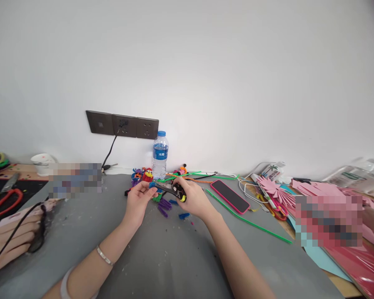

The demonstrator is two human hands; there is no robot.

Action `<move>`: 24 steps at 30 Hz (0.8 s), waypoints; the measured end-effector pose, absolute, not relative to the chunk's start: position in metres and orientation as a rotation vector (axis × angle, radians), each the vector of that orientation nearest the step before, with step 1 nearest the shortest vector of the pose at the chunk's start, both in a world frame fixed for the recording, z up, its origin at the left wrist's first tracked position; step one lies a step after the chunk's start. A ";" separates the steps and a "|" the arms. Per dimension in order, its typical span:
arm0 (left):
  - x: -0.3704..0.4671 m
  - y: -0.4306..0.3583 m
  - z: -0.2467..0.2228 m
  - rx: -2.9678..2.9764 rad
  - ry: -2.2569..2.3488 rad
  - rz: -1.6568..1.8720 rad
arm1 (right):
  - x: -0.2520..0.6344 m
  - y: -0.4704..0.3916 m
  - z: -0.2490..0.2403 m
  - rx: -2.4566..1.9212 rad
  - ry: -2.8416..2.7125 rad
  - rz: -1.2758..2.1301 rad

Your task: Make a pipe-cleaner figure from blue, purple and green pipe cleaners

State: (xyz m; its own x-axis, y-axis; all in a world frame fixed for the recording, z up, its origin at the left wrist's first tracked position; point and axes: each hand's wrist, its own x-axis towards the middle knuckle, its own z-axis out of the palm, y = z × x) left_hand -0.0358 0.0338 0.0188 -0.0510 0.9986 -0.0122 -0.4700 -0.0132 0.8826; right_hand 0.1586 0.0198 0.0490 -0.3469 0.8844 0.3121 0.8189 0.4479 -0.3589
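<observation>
My left hand (139, 201) pinches a blue fuzzy pipe cleaner piece (155, 187) between thumb and fingers. Wrapped in my right hand (193, 197) is a pair of black and yellow pliers (172, 190), whose jaws point left and meet the blue piece; whether they grip it I cannot tell. Just below lie short purple pipe cleaner pieces (164, 205) and a blue one (183, 216). Behind my left hand stand small colourful pipe cleaner figures, one with a red head (147, 175). A long green pipe cleaner (252, 220) stretches across the grey mat to the right.
A water bottle (160, 155) stands against the wall behind my hands. Right of them lies a phone in a pink case (230, 196), near a white cable and pink folded paper (276, 190). Another person's hand (18, 234) rests at left, near orange-handled scissors (11, 201).
</observation>
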 end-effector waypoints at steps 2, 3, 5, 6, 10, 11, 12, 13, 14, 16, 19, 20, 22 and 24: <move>-0.036 0.034 0.018 0.844 0.866 1.452 | 0.158 0.020 0.048 -1.447 -2.256 0.186; -0.036 0.034 0.017 0.861 0.861 1.457 | 0.158 0.020 0.048 -1.456 -2.262 0.187; -0.037 0.034 0.017 0.888 0.854 1.468 | 0.157 0.021 0.047 -1.462 -2.272 0.188; -0.037 0.034 0.016 0.898 0.852 1.473 | 0.157 0.021 0.046 -1.459 -2.274 0.189; -0.039 0.034 0.016 0.924 0.847 1.484 | 0.157 0.021 0.044 -1.432 -2.270 0.193; -0.040 0.034 0.015 0.928 0.847 1.482 | 0.157 0.021 0.043 -1.428 -2.266 0.189; -0.041 0.034 0.015 0.933 0.846 1.481 | 0.157 0.022 0.042 -1.425 -2.262 0.183; -0.041 0.034 0.015 0.937 0.845 1.482 | 0.156 0.022 0.041 -1.421 -2.259 0.176; -0.041 0.034 0.015 0.941 0.845 1.487 | 0.156 0.023 0.040 -1.416 -2.257 0.169; -0.041 0.033 0.015 0.950 0.847 1.496 | 0.157 0.024 0.038 -1.410 -2.254 0.154; -0.041 0.033 0.016 0.952 0.849 1.507 | 0.157 0.026 0.035 -1.399 -2.256 0.132; -0.041 0.033 0.016 0.951 0.850 1.510 | 0.157 0.026 0.034 -1.397 -2.257 0.126; -0.042 0.032 0.016 0.959 0.852 1.510 | 0.157 0.027 0.033 -1.401 -2.255 0.115; -0.042 0.032 0.016 0.979 0.852 1.499 | 0.157 0.028 0.031 -1.409 -2.247 0.105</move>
State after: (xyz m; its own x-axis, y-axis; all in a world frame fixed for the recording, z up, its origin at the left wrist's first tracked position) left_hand -0.0421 0.0317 0.0162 -0.0591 0.9899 0.1291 -0.3959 -0.1420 0.9072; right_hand 0.1567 0.0282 0.0315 -0.3530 0.8650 0.3567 0.8280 0.4663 -0.3114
